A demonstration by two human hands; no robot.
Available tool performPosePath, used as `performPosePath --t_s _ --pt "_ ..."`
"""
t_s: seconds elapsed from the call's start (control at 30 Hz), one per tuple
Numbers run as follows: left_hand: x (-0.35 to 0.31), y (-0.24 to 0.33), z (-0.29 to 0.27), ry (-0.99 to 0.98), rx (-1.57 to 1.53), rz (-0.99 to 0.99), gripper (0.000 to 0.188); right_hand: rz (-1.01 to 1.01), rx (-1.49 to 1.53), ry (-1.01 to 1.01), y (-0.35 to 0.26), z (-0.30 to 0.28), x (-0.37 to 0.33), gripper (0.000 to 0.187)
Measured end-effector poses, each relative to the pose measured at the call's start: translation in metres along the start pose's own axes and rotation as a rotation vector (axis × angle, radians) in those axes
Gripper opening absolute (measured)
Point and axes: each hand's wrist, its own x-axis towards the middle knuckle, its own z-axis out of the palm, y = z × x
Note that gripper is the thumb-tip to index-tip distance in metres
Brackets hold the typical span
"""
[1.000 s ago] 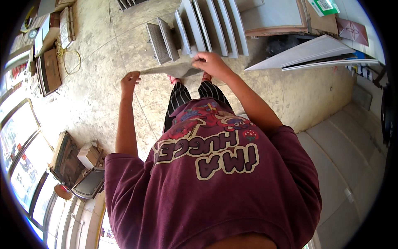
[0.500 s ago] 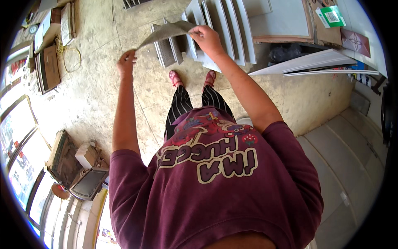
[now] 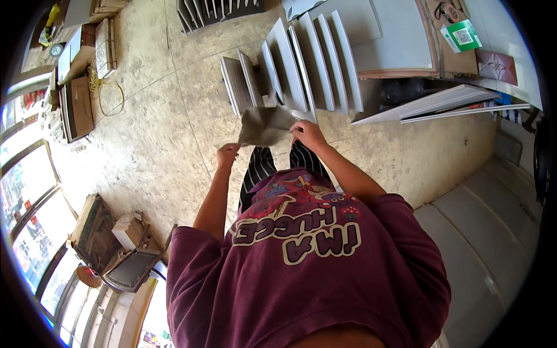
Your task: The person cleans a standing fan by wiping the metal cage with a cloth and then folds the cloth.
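A grey-brown cloth (image 3: 266,126) hangs spread between my two hands, in front of my legs. My left hand (image 3: 228,154) pinches its near left corner. At the opposite side, my right hand (image 3: 309,134) grips the right corner with the fingers closed. Just beyond the cloth stand several thin light-grey panels (image 3: 316,61) on edge in a row. Two textured grey panels (image 3: 235,87) stand at the left end of that row. The cloth hides my feet.
A dark slotted rack (image 3: 223,11) stands at the far side. Large pale boards (image 3: 435,104) lean at the right, below a table with a green card (image 3: 461,36). A yellow cord (image 3: 120,98) lies on the floor by cartons at the left. A framed screen-like panel (image 3: 133,269) is at lower left.
Both hands have drawn nearer to my body with the cloth and come closer together. The cloth now hangs with its broad face showing. The view has shifted slightly, bringing more of the far rack in.
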Motion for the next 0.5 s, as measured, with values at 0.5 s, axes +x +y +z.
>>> performPosePath --t_s 0.5 --pt "-0.053 0.132 -0.028 0.098 -0.247 0.303 0.021 -0.101 0.216 0.128 -0.059 -0.078 -0.008 0.013"
